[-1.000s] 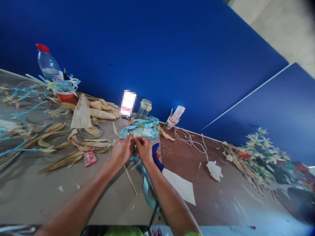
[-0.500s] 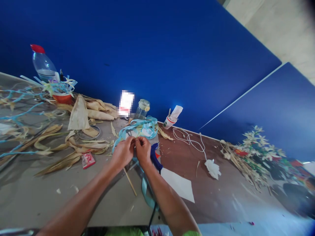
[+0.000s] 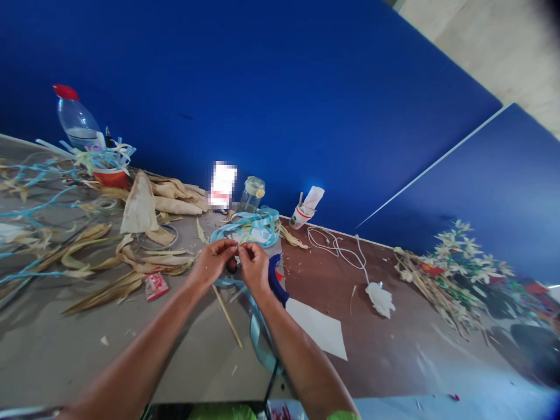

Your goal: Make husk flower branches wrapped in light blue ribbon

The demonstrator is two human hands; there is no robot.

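Fingertips together, my left hand and my right hand meet over the middle of the table, each closed in a pinch. What they pinch is too small to make out; a thin pale tip shows between them. Just behind them lies a heap of light blue ribbon with pale strips among it. More ribbon hangs down beside my right forearm. A dark blue curved object is partly hidden by my right wrist. Between my forearms rests a thin wooden stick. Dark round shape below the fingers is unclear.
Dried husks and a red packet lie on the left. Behind stand a bottle, a red container, a jar and a cup. White paper, a cable and flowers are rightward.
My left hand has shifted slightly left and its fingers have bent differently, with a small gap opening below the two hands. The right hand stays nearly in place.
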